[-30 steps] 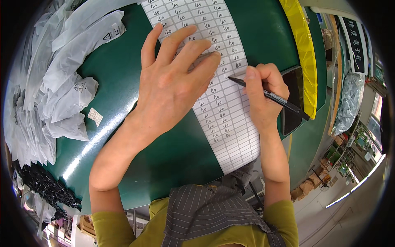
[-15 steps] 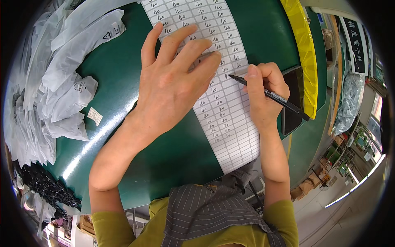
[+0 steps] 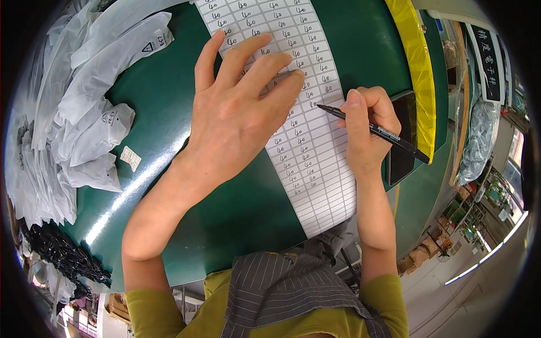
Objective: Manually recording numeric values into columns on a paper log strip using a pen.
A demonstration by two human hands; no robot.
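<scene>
Here, over the white gridded paper strip (image 3: 325,172), the right hand (image 3: 365,139) pinches a slim black marker (image 3: 389,135) crosswise; the left hand (image 3: 236,107) splays loosely.

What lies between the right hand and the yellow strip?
In the head view, a dark phone lies on the green table there; the rear of the black marker held in the right hand crosses over it.

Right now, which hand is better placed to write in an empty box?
Probably the right hand: it holds the black marker, its tip beside empty boxes. The left hand holds no pen and lies across the label sheet.
</scene>
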